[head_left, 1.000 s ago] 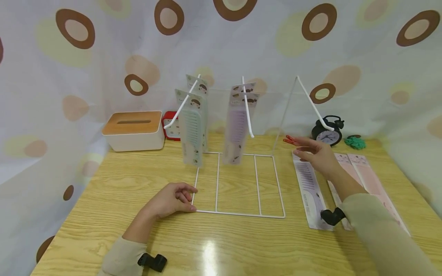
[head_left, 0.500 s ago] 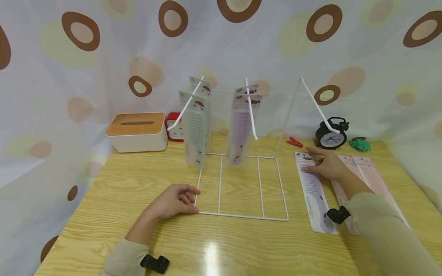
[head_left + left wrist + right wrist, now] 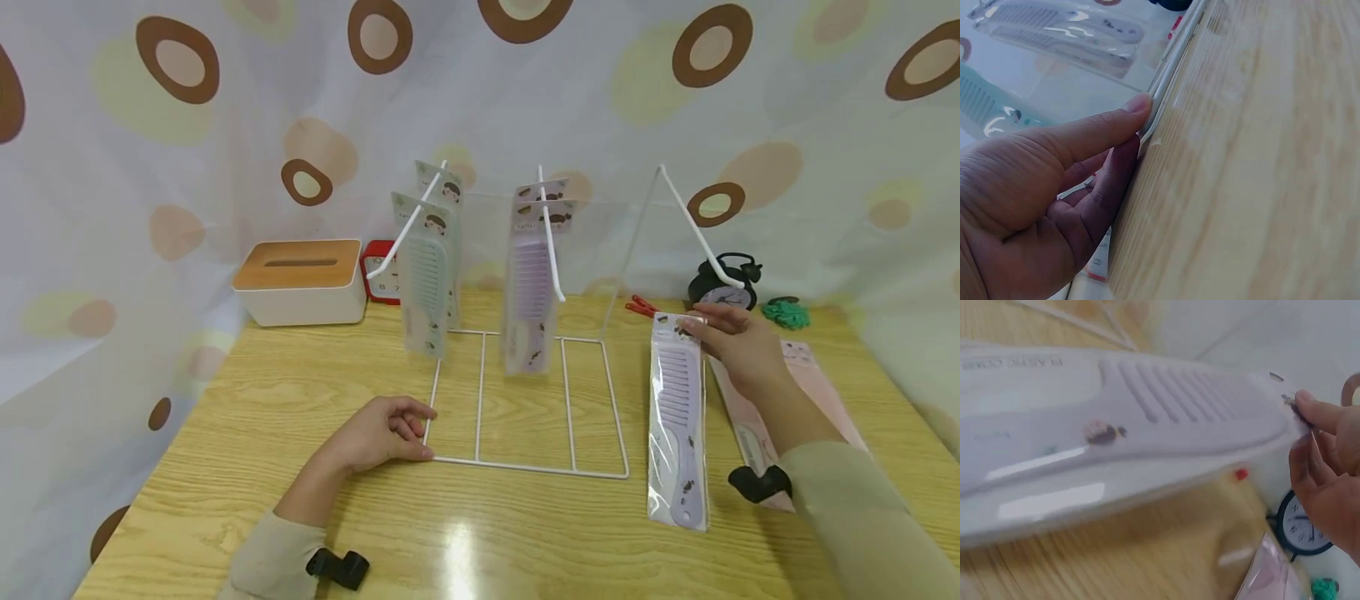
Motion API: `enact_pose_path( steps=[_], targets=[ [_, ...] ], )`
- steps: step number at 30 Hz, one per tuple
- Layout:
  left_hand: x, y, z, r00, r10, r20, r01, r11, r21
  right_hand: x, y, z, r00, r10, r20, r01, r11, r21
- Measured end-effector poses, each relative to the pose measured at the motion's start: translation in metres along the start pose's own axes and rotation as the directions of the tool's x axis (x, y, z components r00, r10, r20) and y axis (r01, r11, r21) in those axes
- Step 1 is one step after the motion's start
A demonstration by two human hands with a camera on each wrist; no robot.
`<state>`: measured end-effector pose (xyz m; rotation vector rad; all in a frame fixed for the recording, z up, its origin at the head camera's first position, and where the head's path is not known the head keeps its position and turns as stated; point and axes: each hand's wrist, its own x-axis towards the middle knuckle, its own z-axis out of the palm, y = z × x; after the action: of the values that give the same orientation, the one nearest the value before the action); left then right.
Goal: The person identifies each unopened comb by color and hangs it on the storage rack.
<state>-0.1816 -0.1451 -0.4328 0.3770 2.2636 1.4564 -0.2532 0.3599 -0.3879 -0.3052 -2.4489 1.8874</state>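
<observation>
Lifted off the table (image 3: 225, 467) since the earlier frame, the purple comb (image 3: 677, 425) hangs right of centre, pinched at its top by the right hand (image 3: 738, 346), forearm angled in from lower right. Left hand (image 3: 378, 433), fingers curled, grips the rack (image 3: 525, 464) corner, lower centre.

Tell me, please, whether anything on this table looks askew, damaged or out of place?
Nothing stands out. The right hand pinches a purple comb pack by its top; the left hand holds the rack corner. Green and purple packs hang straight, and pink packs lie flat.
</observation>
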Motion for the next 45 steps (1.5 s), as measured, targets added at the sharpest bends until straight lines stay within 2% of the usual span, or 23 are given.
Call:
enact_pose_path(
  steps=[2,4,6,8,11,13,15,18,22,24,28,30,32,34,36,39,45],
  targets=[
    [0.0,0.0,0.0,1.0,0.0,0.002,0.0,1.0,-0.001,-0.008,-0.009,0.002,1.0,-0.022,0.003,0.021,0.975,0.223],
    [0.0,-0.001,0.0,1.0,-0.002,0.003,0.002,1.0,-0.002,-0.017,-0.017,0.004,0.998,-0.058,0.024,0.045,0.921,0.388],
    [0.0,-0.001,0.0,1.0,-0.004,0.004,0.004,1.0,-0.001,-0.026,-0.025,0.008,0.992,-0.112,0.057,0.067,0.856,0.513],
    [0.0,-0.002,0.0,1.0,-0.003,0.005,0.003,1.0,0.001,-0.035,-0.034,0.011,0.981,-0.169,0.092,0.087,0.817,0.57],
    [0.0,-0.002,0.0,1.0,0.001,0.004,-0.001,1.0,0.001,-0.049,-0.047,0.019,0.954,-0.268,0.137,0.129,0.775,0.619],
    [0.0,-0.001,0.0,1.0,0.002,0.003,-0.002,1.0,0.0,-0.059,-0.055,0.025,0.927,-0.34,0.156,0.172,0.758,0.629],
    [0.0,-0.001,0.0,1.0,0.003,0.001,-0.003,1.0,0.002,-0.069,-0.064,0.032,0.9,-0.404,0.165,0.22,0.748,0.627],
    [0.0,-0.001,0.0,1.0,0.0,0.001,0.0,1.0,0.003,-0.083,-0.075,0.045,0.866,-0.467,0.18,0.28,0.749,0.6],
    [0.001,0.0,0.0,1.0,-0.001,0.004,0.001,1.0,0.003,-0.101,-0.09,0.065,0.831,-0.513,0.216,0.297,0.738,0.606],
    [0.001,0.0,0.0,1.0,0.0,0.005,0.0,1.0,0.002,-0.107,-0.098,0.076,0.8,-0.547,0.246,0.297,0.717,0.63],
    [0.0,0.0,0.0,1.0,0.0,0.003,0.0,1.0,0.003,-0.117,-0.115,0.097,0.713,-0.634,0.299,0.307,0.666,0.68],
    [0.0,0.0,0.0,1.0,0.001,0.003,-0.001,1.0,0.006,-0.122,-0.125,0.106,0.694,-0.655,0.297,0.317,0.649,0.691],
    [0.0,0.0,-0.001,1.0,0.004,0.004,-0.004,1.0,0.008,-0.128,-0.137,0.114,0.706,-0.654,0.271,0.325,0.64,0.696],
    [0.0,0.0,-0.001,1.0,0.007,0.005,-0.007,1.0,0.01,-0.133,-0.148,0.121,0.739,-0.631,0.236,0.338,0.65,0.68],
    [0.0,0.0,-0.001,1.0,0.009,0.006,-0.009,1.0,0.01,-0.138,-0.156,0.127,0.778,-0.595,0.202,0.348,0.675,0.65],
    [0.0,0.001,-0.001,1.0,0.012,0.006,-0.012,1.0,0.01,-0.141,-0.163,0.135,0.821,-0.547,0.165,0.363,0.722,0.589],
    [0.0,0.0,-0.001,1.0,0.015,0.008,-0.015,1.0,0.009,-0.135,-0.163,0.141,0.873,-0.479,0.094,0.386,0.796,0.467]
  ],
)
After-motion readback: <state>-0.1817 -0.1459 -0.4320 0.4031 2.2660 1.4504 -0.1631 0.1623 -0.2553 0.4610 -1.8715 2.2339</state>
